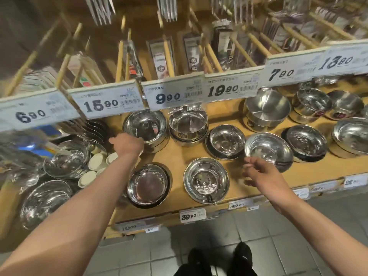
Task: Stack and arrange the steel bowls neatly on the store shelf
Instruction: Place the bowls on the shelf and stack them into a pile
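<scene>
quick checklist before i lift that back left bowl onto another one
1. Left hand on the back left bowl: ok, it touches the near rim; firmness of grip cannot tell.
2. Right hand free: ok, open, holding nothing.
3. Path under the price tags: not ok, they overhang this bowl.
4. Landing spot, the front bowl: ok, holds nothing inside.
5. Bowls match in size: cannot tell.

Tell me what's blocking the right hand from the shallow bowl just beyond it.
Nothing visible. The right hand hangs open just in front of the shallow bowl, its fingertips near the front rim, with only bare shelf around it. The left hand is busy at a deep bowl.
</scene>
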`<act>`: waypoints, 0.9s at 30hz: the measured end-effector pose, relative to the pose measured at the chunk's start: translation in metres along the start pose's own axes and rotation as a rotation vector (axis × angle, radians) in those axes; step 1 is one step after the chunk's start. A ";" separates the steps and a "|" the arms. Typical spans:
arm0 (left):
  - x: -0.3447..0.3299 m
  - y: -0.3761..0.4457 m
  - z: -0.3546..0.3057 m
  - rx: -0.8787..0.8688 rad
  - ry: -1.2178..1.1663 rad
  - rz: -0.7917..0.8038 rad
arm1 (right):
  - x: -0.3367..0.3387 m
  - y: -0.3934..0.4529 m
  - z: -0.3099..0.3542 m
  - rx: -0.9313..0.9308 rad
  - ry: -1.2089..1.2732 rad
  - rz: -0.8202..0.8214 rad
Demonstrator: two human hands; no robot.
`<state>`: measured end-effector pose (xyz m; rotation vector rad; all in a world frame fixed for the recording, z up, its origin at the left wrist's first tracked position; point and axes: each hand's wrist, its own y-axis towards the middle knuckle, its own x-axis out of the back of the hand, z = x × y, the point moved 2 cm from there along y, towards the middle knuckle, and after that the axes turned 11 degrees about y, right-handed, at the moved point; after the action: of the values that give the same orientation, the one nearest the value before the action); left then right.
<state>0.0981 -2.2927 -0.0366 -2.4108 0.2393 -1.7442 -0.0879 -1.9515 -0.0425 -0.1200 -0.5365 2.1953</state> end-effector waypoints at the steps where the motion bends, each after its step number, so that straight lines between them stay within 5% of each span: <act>1: 0.000 0.000 -0.001 0.017 -0.014 0.014 | -0.002 0.001 0.000 -0.004 0.002 0.001; 18: 0.027 -0.004 -0.002 0.247 -0.634 0.242 | -0.017 0.006 0.019 -0.001 0.013 0.050; 27: 0.038 -0.075 -0.009 -0.051 -0.593 0.174 | 0.010 0.007 0.015 -0.015 -0.005 -0.024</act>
<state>0.1043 -2.2282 0.0175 -2.7115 0.3983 -0.9059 -0.1035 -1.9534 -0.0307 -0.1157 -0.5545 2.1690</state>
